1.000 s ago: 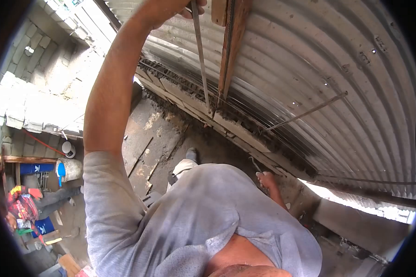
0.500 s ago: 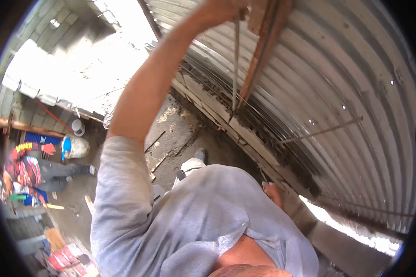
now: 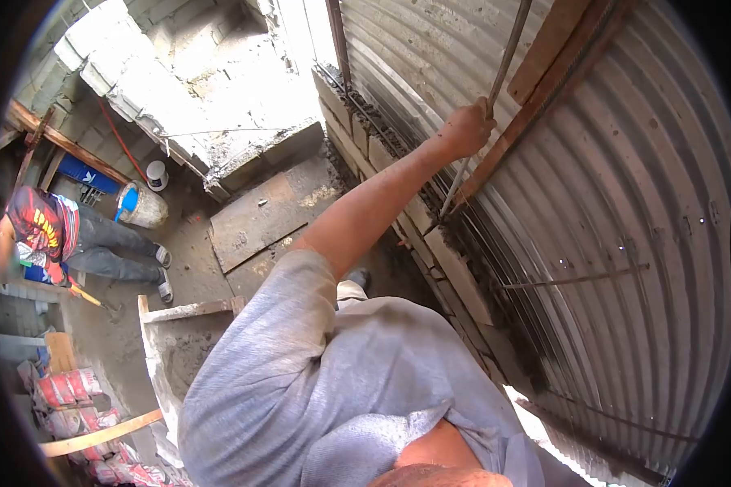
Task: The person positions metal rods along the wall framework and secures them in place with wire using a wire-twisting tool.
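My left hand (image 3: 467, 128) is closed around an upright steel rod (image 3: 508, 61), with the arm stretched out in front of my body. The rod's lower end stands at the top of the concrete block wall (image 3: 463, 272). A wooden post (image 3: 503, 162) leans close behind the rod, against the corrugated metal sheet (image 3: 625, 187). My right hand is out of sight, hidden by my grey shirt.
On the left another person (image 3: 73, 235) holds a yellow-handled tool (image 3: 85, 295). Near them are a bucket with blue on it (image 3: 142, 204) and a white pail (image 3: 157, 173). Stacked bags (image 3: 69, 387) lie at lower left. A thin rod (image 3: 577, 277) sticks out along the sheet.
My left hand has come lower and now grips the rod. The view has shifted, and my right hand has gone out of sight. The other person now stands bent with the tool.
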`<action>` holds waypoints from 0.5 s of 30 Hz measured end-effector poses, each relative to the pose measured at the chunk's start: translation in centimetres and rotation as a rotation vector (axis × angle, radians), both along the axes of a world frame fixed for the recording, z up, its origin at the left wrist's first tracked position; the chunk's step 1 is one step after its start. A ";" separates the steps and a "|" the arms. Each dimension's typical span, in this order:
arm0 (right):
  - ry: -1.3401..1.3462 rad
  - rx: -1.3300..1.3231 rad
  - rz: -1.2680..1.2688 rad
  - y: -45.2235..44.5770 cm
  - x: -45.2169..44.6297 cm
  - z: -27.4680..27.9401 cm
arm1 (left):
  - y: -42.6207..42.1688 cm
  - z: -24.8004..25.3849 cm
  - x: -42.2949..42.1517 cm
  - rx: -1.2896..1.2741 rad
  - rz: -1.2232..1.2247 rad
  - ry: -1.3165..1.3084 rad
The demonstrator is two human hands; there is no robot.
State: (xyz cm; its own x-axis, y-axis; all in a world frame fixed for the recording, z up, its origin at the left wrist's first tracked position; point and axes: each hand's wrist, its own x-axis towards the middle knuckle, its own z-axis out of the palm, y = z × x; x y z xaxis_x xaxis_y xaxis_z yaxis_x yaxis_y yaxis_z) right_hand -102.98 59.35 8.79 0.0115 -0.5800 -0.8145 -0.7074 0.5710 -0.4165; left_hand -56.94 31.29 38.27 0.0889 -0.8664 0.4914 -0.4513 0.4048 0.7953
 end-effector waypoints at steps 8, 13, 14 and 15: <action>-0.048 -0.024 -0.068 1.0 -0.7 1.2 | -3.4 -3.8 0.3 -0.287 0.146 -0.541; -0.061 -0.029 -0.116 1.1 -0.8 1.7 | -2.6 -2.5 0.6 -0.210 0.032 -0.368; -0.059 -0.018 -0.127 0.9 -0.8 1.6 | -1.9 -1.3 0.2 -0.141 0.002 -0.237; -0.056 -0.010 -0.132 0.9 -0.7 1.7 | -0.4 0.4 -0.4 -0.062 -0.033 -0.105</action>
State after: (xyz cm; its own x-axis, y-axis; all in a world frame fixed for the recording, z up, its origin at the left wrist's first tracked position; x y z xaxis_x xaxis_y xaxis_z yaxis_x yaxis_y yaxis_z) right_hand -103.69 60.28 10.50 -0.0200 -0.5876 -0.8089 -0.6019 0.6531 -0.4595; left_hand -57.30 30.91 38.67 0.0061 -0.8356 0.5493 -0.5166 0.4677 0.7172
